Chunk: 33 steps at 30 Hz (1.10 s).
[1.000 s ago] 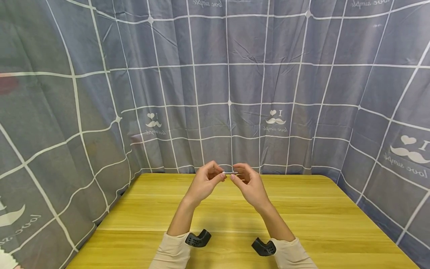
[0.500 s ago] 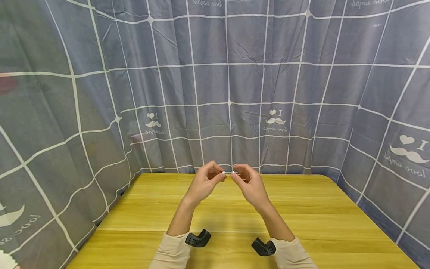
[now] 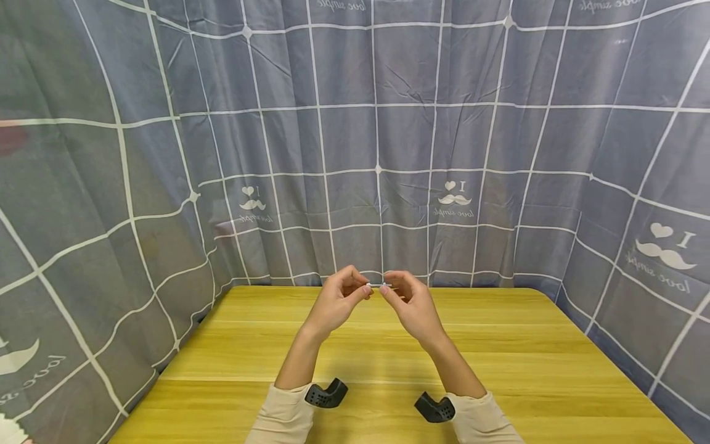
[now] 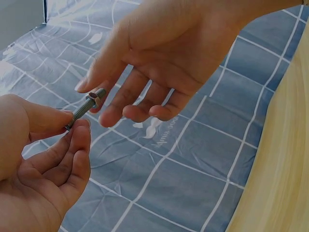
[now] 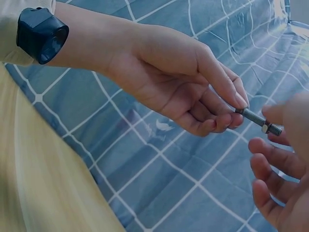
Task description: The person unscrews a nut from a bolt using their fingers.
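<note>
My left hand [image 3: 334, 303] pinches a metal bolt [image 4: 81, 109] by its head end between thumb and fingertips, above the far part of the table. A hex nut [image 4: 95, 100] sits on the bolt's thread near the free end, with a little thread showing past it. Around that end, my right hand [image 3: 413, 309] has its thumb and index finger loosely parted, fingertips close beside the nut. The other right fingers are spread and gently bent, as the left wrist view shows. The bolt head is mostly hidden by the left fingertips.
A yellow wood-grain table [image 3: 377, 364] lies below both hands. A grey-blue checked curtain [image 3: 344, 142] hangs behind it and at both sides. Black wrist-worn devices [image 3: 327, 393] sit at the sleeve cuffs.
The left hand stays in place with the bolt. The right thumb and fingers have shifted slightly around the nut, which was more exposed half a second ago in the head view.
</note>
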Motion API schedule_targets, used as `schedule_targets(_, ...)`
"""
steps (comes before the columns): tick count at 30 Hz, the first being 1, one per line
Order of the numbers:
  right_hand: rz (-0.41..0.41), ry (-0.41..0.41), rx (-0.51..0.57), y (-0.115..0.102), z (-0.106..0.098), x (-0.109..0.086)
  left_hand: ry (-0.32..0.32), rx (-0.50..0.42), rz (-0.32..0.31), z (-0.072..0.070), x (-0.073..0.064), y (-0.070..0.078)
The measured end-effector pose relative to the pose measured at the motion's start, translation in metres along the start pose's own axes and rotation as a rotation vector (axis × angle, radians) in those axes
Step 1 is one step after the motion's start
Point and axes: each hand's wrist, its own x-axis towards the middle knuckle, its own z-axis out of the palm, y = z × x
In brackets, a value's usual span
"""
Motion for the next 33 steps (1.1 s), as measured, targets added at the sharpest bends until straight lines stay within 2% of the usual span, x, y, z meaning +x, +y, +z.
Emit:
schedule_targets(8,-0.024,-0.019,-0.003,-0.0003,-0.0005,-0.0006,0.000,-0.001,-0.013,-0.0005,-0.0003,0.0003)
schedule_targets(15,0.001,-0.019,-0.005,0.0002,0.0006,-0.0006,-0.003,0.004,-0.007,-0.0013,-0.0001,0.0004)
schedule_targets(25,-0.045,-0.052,0.033,-0.0011,0.0001,-0.0010,-0.001,0.000,0.008,-0.0024,-0.0006,0.0011)
schedule_targets(33,0.010,0.007,-0.017,-0.0012,0.0009,-0.0007,0.004,0.002,0.002,-0.0020,0.0005,0.0016)
